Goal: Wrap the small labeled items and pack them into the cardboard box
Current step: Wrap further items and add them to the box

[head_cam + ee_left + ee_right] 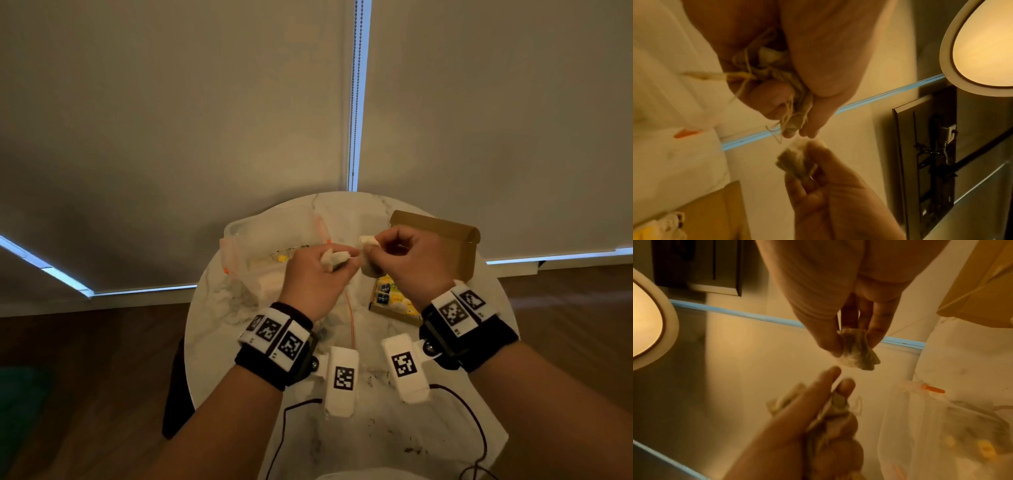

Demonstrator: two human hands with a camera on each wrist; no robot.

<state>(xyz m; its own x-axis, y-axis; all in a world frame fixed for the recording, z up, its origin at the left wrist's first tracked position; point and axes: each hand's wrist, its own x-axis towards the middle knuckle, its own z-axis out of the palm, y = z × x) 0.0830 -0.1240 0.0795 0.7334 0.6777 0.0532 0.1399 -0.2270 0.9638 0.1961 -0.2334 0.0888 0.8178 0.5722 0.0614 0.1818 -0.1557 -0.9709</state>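
1. right hand point(840, 293): thumb and fingertips point(878, 331) pinch a small pouch point(858, 352) of pale gauzy cloth, held in the air over the table point(342, 425). what is inside it cannot be made out. the pinch looks light and sits at one edge, so the pouch could slip and drop.

2. left hand point(317, 277): fingers curled round a bunch of the same pale cloth point(764, 65) with loose strings point(744, 76) trailing out; its index finger reaches toward the right hand, just short of the pouch. a string could snag on a finger and drag the bunch out of the palm.

3. the two hands are near each other but not touching. if the pouch is passed or tied here, a mistimed release would let it fall between them.

4. box point(455, 253): open, just under and beyond the right hand, with blue and yellow labeled items point(388, 294) already inside. a dropped pouch could land on the table instead.

5. a sheer bag point(260, 246) with orange trim lies at the left, yellow pieces showing through it. the right wrist view shows it close by; a trailing string could catch on it.

6. a thin orange cord point(351, 318) lies on the table between the wrists, another thing to tangle with.
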